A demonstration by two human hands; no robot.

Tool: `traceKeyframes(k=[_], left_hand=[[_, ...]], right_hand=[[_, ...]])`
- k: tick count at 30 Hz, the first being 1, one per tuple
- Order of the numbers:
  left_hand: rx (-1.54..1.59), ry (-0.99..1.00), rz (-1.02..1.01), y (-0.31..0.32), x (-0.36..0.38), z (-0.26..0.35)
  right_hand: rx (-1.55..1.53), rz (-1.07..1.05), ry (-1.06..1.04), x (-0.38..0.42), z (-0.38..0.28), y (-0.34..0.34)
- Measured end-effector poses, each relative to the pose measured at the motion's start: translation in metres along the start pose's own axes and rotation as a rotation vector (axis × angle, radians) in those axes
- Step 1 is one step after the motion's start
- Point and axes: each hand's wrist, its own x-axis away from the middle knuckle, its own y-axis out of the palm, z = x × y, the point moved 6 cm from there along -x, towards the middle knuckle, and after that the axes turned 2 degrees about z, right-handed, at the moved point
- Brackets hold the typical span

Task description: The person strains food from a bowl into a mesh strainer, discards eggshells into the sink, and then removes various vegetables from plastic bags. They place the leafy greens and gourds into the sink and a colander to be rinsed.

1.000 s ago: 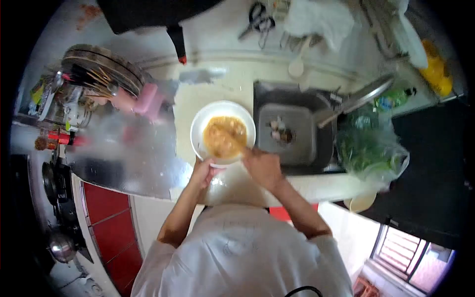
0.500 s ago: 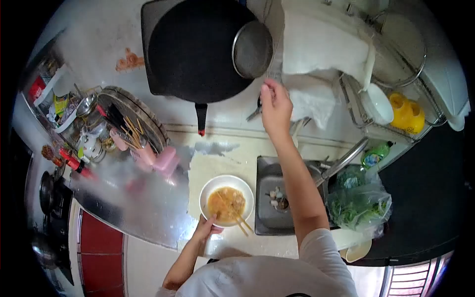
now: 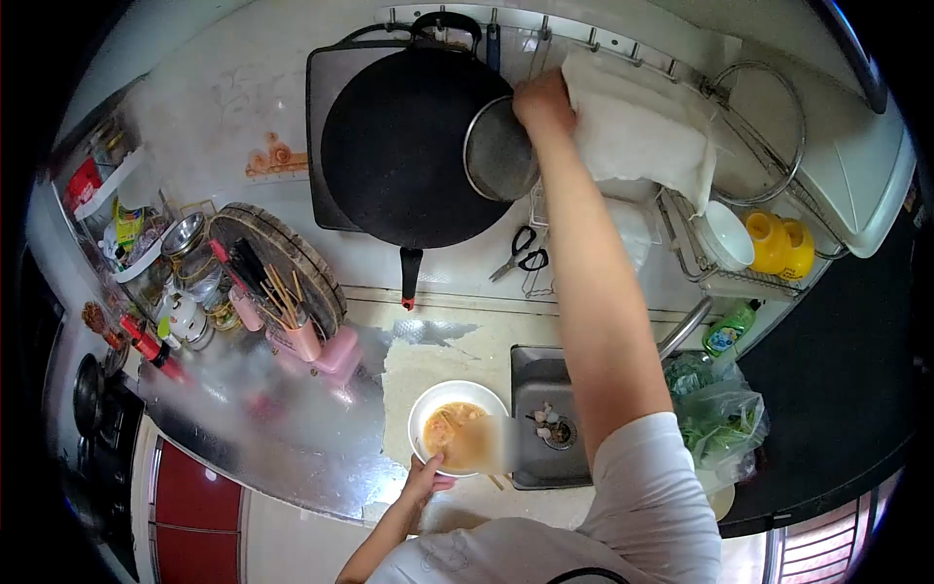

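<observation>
My left hand (image 3: pixel 424 481) grips the near rim of a white bowl (image 3: pixel 418 420) on the counter, thumb over the edge. Inside is an orange-yellow liquid that looks like beaten egg (image 3: pixel 446 424). Part of the bowl is blurred; the ends of wooden chopsticks (image 3: pixel 497 482) show beneath it. Stretched up to the wall, my right hand (image 3: pixel 545 102) has its fingers curled beside a round mesh strainer (image 3: pixel 501 151) and a hanging white cloth (image 3: pixel 632 117). It covers part of the strainer's handle, and its fingertips are hidden, so what it grips cannot be made out.
A large black wok (image 3: pixel 409 146) hangs left of the strainer, scissors (image 3: pixel 519 255) below. Eggshells (image 3: pixel 547 419) lie in the sink (image 3: pixel 535 375). Bagged greens (image 3: pixel 722 423) sit to its right. Chopsticks in a pink holder (image 3: pixel 300 339) and a round chopping board (image 3: pixel 302 253) stand left.
My right hand has moved higher, from below the strainer to beside its handle and the cloth. The view has shifted upward. My left hand still holds the bowl.
</observation>
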Motion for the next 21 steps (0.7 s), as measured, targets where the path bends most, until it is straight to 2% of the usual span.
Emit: traceKeyframes(k=[1, 3, 5, 6, 7, 8, 9, 11, 12, 13, 14, 15, 16, 18, 20, 21], left_hand=[[0.010, 0.005, 0.006, 0.000, 0.000, 0.000], [0.033, 0.030, -0.002, 0.002, 0.001, -0.001], [0.064, 0.048, -0.013, 0.005, 0.000, -0.001], [0.107, 0.122, -0.045, 0.009, 0.002, 0.005], [0.123, 0.080, 0.088, 0.005, 0.005, -0.002], [0.086, 0.008, 0.132, 0.007, 0.014, 0.000], [0.092, -0.029, 0.042, 0.006, 0.019, -0.004], [0.162, -0.242, -0.130, 0.015, 0.038, -0.023], [0.183, -0.310, -0.090, 0.031, 0.059, -0.017], [0.208, -0.396, -0.236, 0.040, 0.061, -0.029], [0.248, -0.379, -0.321, 0.053, 0.061, -0.033], [0.287, -0.355, -0.409, 0.072, 0.058, -0.035], [0.327, -0.330, -0.496, 0.090, 0.054, -0.036], [0.430, -0.409, -0.521, 0.116, 0.031, -0.044], [0.529, -0.288, -0.492, 0.136, 0.013, -0.048], [0.574, -0.226, -0.475, 0.140, 0.009, -0.052]], right_hand=[[0.005, -0.029, -0.060, 0.007, -0.013, -0.019], [-0.174, 0.072, -0.022, -0.006, -0.008, -0.011], [-0.132, 0.065, -0.169, 0.009, -0.019, -0.023], [-0.138, 0.160, -0.357, 0.023, -0.025, -0.029], [-0.043, 0.184, -0.409, 0.032, -0.023, -0.028], [-0.242, 0.195, -0.459, 0.073, -0.033, -0.056], [-0.319, 0.073, -0.452, 0.096, -0.027, -0.061], [-0.585, -0.147, -0.432, 0.154, -0.002, -0.072], [-0.474, -0.251, -0.450, 0.175, 0.024, -0.066], [-0.365, -0.344, -0.483, 0.198, 0.052, -0.058], [-0.517, -0.364, -0.429, 0.227, 0.076, -0.055], [-0.451, -0.385, -0.476, 0.250, 0.103, -0.047], [-0.426, -0.431, -0.398, 0.271, 0.127, -0.045], [-0.390, -0.499, -0.202, 0.306, 0.172, -0.045], [-0.362, -0.549, 0.043, 0.339, 0.218, -0.047], [-0.367, -0.562, 0.071, 0.353, 0.233, -0.052]])
